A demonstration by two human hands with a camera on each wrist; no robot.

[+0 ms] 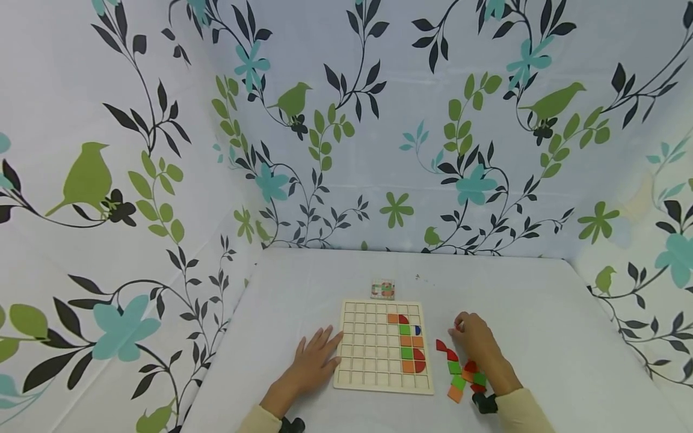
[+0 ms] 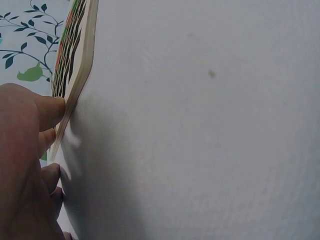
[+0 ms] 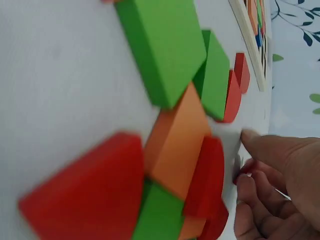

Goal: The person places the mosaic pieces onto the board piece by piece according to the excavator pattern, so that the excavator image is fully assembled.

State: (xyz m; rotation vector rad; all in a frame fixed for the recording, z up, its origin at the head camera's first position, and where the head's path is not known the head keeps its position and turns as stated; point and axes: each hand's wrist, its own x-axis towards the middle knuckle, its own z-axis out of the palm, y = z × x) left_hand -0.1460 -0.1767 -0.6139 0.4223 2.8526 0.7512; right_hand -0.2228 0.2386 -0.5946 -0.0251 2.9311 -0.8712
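Your left hand (image 1: 314, 362) lies flat beside the near left part of the grid board (image 1: 361, 349), its fingers straight and spread apart; in the left wrist view, your thumb touches the board's side edge. To the right of the board, near your right wrist, lies a loose group of flat pieces on the white table (image 1: 574, 361): orange pieces (image 1: 455, 394), green pieces (image 1: 453, 367) and red pieces (image 1: 441, 345). Several touch or overlap, as the right wrist view shows. Your right hand (image 1: 477, 338), to the right of the board and just beyond most of this group, has its thumb and fingers together, pinching a small red piece (image 1: 459, 326); its full shape is hidden by your fingers. Within the board, filled cells occupy the right-hand columns: orange and green squares alternate with red pieces whose outer sides are curved, and one blue piece (image 1: 417, 330) sits close to the right rim. Bare cells make up the board's left and middle columns. Just beyond the board's far edge lies a small card (image 1: 382, 289) with a coloured pattern. Farther beyond the board hangs a pale cloth (image 1: 373, 150) printed with leaves, flowers and green birds.
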